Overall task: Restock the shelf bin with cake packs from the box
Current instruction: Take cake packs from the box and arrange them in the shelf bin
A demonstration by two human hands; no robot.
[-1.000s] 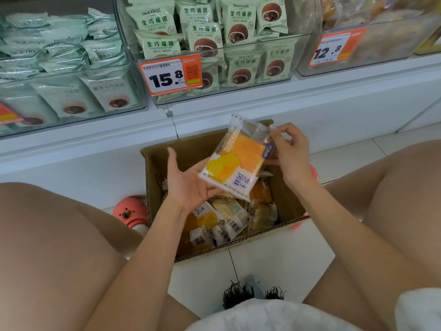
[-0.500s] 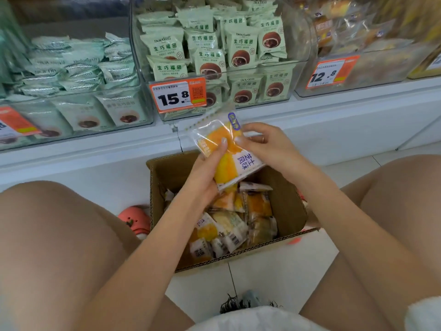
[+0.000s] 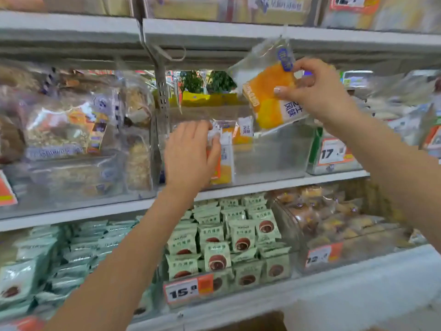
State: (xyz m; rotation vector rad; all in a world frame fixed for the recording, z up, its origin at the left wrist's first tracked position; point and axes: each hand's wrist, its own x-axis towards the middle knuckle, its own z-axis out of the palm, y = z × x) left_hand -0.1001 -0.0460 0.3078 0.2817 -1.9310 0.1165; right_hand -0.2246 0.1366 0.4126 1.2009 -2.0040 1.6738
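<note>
My right hand (image 3: 315, 91) pinches a clear cake pack (image 3: 267, 91) with orange-yellow cake inside, held tilted above the right part of a clear shelf bin (image 3: 274, 158) on the middle shelf. My left hand (image 3: 191, 156) reaches into the bin's left part and rests against upright cake packs (image 3: 224, 161) standing there, fingers bent over their top edge. More packs (image 3: 243, 130) stand behind them. The cardboard box is out of view below.
Neighbouring bins hold other bagged bakery goods (image 3: 71, 134) on the left and a bin with a 17 price tag (image 3: 333, 154) on the right. The lower shelf carries green snack packs (image 3: 226, 244) and a 15 tag (image 3: 188, 291). A shelf board (image 3: 238, 29) runs close above the bin.
The view swung up from the floor box to the middle shelf. My right hand carried the cake pack up over the bin. My left hand let go of it and reached into the bin.
</note>
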